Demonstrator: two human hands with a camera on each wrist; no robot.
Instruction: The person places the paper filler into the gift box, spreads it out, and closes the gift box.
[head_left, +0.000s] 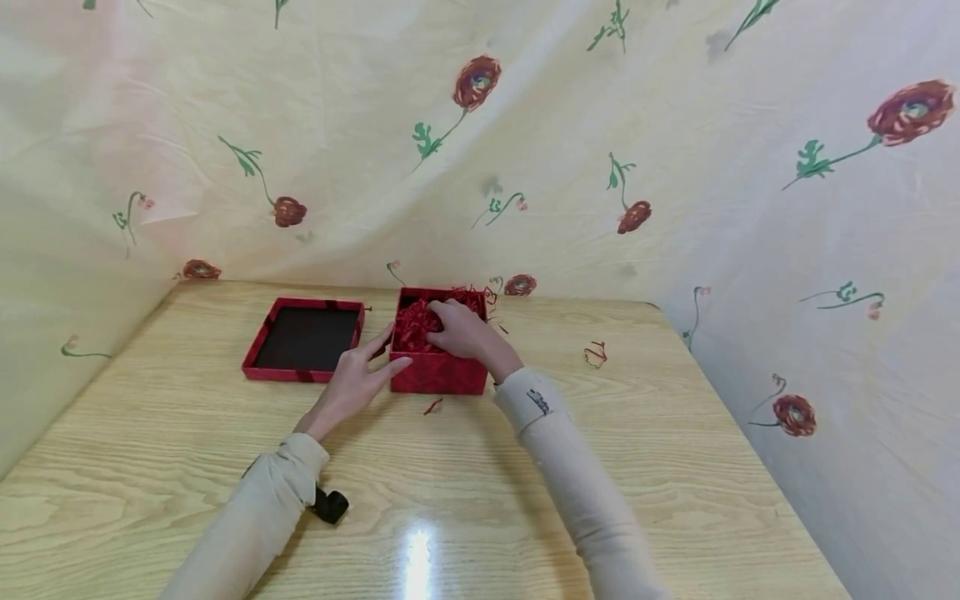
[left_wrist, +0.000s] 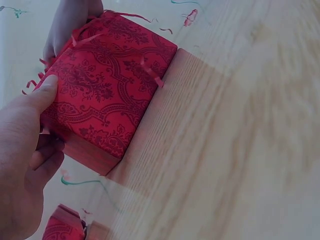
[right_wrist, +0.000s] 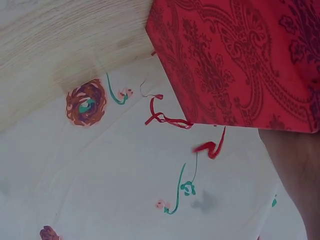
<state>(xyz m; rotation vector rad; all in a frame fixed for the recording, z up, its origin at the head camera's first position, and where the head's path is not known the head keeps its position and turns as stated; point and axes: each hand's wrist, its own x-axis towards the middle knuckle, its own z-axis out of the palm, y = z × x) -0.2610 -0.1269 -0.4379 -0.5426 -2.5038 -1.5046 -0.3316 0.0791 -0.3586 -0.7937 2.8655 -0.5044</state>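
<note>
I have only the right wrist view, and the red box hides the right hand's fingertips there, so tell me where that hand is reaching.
Observer: In the head view, the right hand reaches through the open top of the red box into red shredded paper.
Operator: Understood. Now account for the other one.
Observer: The left hand touches the box at its near left corner.
Operator: Good. Name one more thing outside my picture.
Observer: A shallow red tray, its dark inside facing up, lies on the table to the left of the box.
</note>
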